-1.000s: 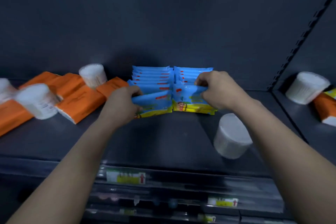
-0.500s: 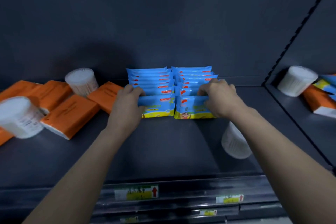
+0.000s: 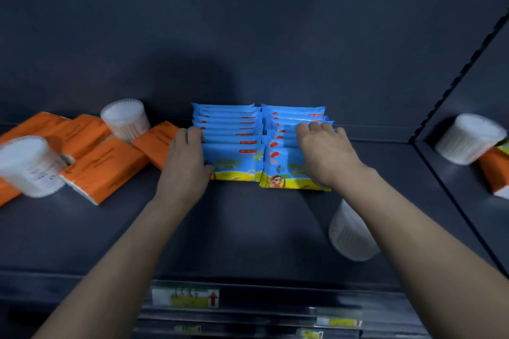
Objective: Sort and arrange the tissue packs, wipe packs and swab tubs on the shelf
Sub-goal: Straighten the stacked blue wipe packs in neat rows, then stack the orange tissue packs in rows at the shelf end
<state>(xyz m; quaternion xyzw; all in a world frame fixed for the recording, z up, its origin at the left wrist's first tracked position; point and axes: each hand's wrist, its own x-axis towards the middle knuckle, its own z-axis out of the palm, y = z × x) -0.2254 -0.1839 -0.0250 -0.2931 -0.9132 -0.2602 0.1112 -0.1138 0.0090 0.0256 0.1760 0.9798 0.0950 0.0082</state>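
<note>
Two side-by-side rows of blue wipe packs stand at the back middle of the dark shelf [image 3: 248, 234]: a left row [image 3: 234, 157] and a right row [image 3: 286, 170]. My left hand [image 3: 187, 162] presses flat against the left row's outer side. My right hand [image 3: 322, 151] lies on top of the right row, fingers spread over the packs. Orange tissue packs [image 3: 107, 168] lie scattered at the left. White swab tubs sit among them: one at the back [image 3: 125, 118], one at the far left [image 3: 30, 165]. Another tub [image 3: 349, 231] lies under my right forearm.
A divider post [image 3: 462, 77] separates the neighbouring bay at the right, where a swab tub [image 3: 468, 137] lies on an orange pack [image 3: 495, 170]. Price labels [image 3: 187, 297] run along the shelf's front rail.
The two rows of blue packs have been pushed back and squared up. My right hand moved from gripping the front pack to resting on top; my left slid along the left side.
</note>
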